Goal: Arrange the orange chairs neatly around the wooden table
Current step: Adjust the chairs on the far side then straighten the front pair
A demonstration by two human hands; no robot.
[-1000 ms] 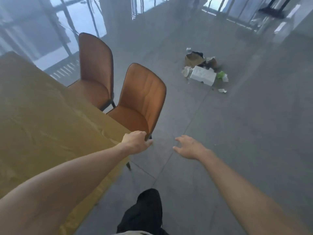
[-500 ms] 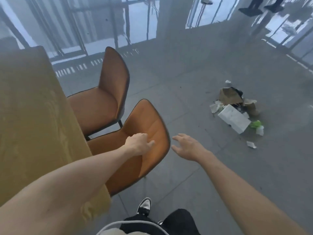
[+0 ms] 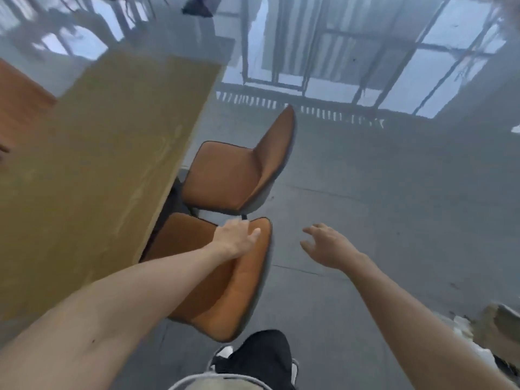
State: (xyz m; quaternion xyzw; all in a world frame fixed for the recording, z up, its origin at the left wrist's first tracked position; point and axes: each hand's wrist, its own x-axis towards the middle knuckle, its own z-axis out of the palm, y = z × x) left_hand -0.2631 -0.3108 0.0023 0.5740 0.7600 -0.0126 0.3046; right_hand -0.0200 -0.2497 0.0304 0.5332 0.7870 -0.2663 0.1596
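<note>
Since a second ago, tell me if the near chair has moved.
Yes. The near chair has slid in toward the table, its seat now by the edge, left hand on its back.

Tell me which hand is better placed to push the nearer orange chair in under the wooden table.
Left. The left hand already rests on the nearer chair backrest's top edge, beside the table. The right hand hangs open over bare floor.

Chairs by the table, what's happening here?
A person stands behind the near chair at the long side of the table. The left hand rests on top of its backrest; whether the fingers are closed on it is unclear. The right hand hangs open in the air, touching nothing. The far chair stands beside it at the same edge.
</note>
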